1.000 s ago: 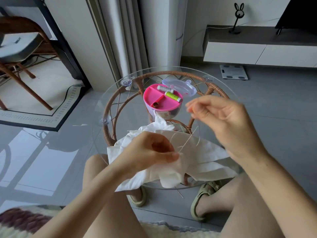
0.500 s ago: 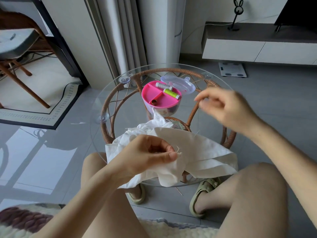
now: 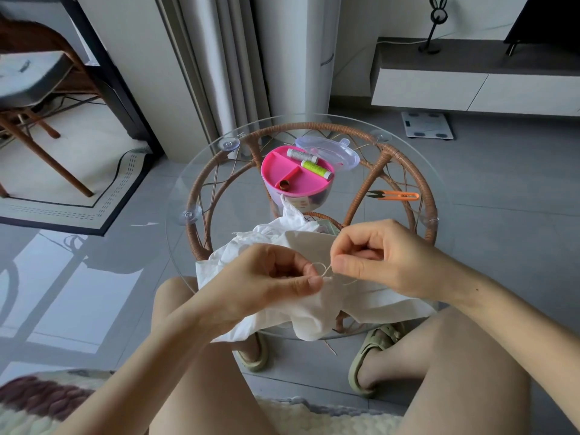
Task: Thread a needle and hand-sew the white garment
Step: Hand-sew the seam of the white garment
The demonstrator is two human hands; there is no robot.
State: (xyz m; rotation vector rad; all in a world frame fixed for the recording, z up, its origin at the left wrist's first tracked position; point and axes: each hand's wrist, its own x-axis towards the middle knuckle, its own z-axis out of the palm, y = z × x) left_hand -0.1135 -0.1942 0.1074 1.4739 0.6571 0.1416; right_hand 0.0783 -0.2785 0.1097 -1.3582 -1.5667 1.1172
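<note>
As R hand [image 3: 386, 259] pinches thread [image 3: 323, 271], box label [image 3: 298, 203] blurred.

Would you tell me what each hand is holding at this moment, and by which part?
The left hand pinches a fold of the garment; the right hand pinches the thread close to the cloth. Needle not discernible.

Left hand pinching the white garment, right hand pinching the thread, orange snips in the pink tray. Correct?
Not the snips. In the head view the orange snips lie on the glass table, right of the pink tray, not in it. The rest holds: the left hand pinches the white garment, and the right hand pinches the thread.
</note>
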